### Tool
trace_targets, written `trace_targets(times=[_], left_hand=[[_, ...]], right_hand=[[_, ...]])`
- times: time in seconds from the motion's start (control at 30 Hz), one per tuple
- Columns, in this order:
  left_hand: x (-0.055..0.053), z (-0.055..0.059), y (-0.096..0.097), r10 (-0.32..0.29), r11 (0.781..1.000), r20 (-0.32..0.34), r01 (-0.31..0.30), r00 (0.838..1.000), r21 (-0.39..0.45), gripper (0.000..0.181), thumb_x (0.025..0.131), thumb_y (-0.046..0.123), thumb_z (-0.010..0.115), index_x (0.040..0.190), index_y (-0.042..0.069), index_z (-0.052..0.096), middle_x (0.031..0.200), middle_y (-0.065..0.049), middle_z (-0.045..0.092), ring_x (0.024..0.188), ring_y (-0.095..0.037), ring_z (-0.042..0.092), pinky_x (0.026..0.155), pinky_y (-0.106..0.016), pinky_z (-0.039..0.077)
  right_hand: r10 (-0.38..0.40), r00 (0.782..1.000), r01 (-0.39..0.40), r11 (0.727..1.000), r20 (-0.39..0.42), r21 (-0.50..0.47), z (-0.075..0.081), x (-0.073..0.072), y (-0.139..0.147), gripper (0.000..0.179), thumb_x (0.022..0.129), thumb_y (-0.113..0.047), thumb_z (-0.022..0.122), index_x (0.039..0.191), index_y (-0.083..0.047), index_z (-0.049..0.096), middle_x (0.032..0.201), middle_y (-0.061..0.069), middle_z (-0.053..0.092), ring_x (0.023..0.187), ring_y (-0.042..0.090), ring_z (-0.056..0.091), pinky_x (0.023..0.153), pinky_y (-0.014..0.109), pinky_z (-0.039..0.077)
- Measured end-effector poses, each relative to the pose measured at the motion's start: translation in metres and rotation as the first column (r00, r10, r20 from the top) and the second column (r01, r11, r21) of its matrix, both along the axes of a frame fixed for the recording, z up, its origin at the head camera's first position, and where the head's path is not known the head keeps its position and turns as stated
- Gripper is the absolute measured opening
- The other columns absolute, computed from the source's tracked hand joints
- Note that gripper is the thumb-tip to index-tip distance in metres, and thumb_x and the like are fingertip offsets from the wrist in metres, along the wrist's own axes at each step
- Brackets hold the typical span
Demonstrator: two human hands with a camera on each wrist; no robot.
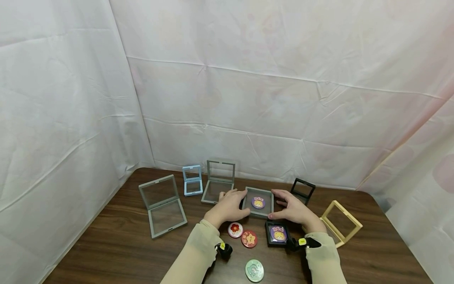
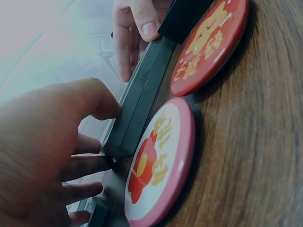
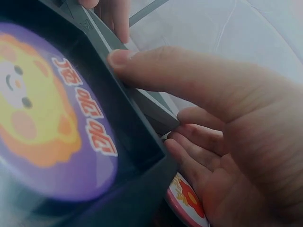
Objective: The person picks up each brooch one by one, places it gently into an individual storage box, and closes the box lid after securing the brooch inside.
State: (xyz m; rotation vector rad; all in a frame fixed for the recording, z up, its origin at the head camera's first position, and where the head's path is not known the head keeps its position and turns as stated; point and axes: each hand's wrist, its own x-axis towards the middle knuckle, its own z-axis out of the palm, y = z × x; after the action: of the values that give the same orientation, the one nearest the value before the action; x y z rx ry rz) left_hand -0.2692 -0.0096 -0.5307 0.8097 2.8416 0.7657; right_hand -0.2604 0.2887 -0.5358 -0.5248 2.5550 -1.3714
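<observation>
In the head view, a closed grey display frame [image 1: 261, 215] lies on the table with a round purple badge [image 1: 258, 202] with a yellow animal face inside it. My left hand [image 1: 228, 207] holds its left side, thumb at the near corner and index finger toward the far one. Across from it, my right hand [image 1: 296, 209] grips the right side in the same way. The left wrist view shows the left thumb [image 2: 102, 101] on the frame's edge. Just in front stands a black case [image 1: 267, 240] holding a similar purple badge [image 3: 90, 170].
A white flower badge [image 1: 235, 230], a red badge [image 1: 249, 239] and a green badge [image 1: 254, 270] lie nearer. Open frames stand around: large grey [image 1: 151, 223], light blue [image 1: 193, 193], another grey [image 1: 209, 200], black [image 1: 313, 189], yellow [image 1: 351, 233]. White cloth [image 1: 227, 98] hangs behind.
</observation>
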Motion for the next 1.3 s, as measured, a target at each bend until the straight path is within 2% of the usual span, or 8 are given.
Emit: trace_targets(times=[1.3], left_hand=[[0.001, 0.0005, -0.0002, 0.005, 1.0, 0.019, -0.005, 1.0, -0.004, 0.073, 0.102, 0.04, 0.068, 0.166, 0.012, 0.048, 0.163, -0.009, 0.055, 0.159, -0.036, 0.039, 0.115, -0.063, 0.031]], right_hand=[[0.033, 0.999, -0.033, 0.999, -0.02, -0.026, -0.0004, 0.0004, 0.0017, 0.097, 0.089, -0.019, 0.092, 0.165, 0.007, 0.036, 0.166, 0.033, 0.036, 0.145, 0.055, 0.049, 0.118, 0.062, 0.043]])
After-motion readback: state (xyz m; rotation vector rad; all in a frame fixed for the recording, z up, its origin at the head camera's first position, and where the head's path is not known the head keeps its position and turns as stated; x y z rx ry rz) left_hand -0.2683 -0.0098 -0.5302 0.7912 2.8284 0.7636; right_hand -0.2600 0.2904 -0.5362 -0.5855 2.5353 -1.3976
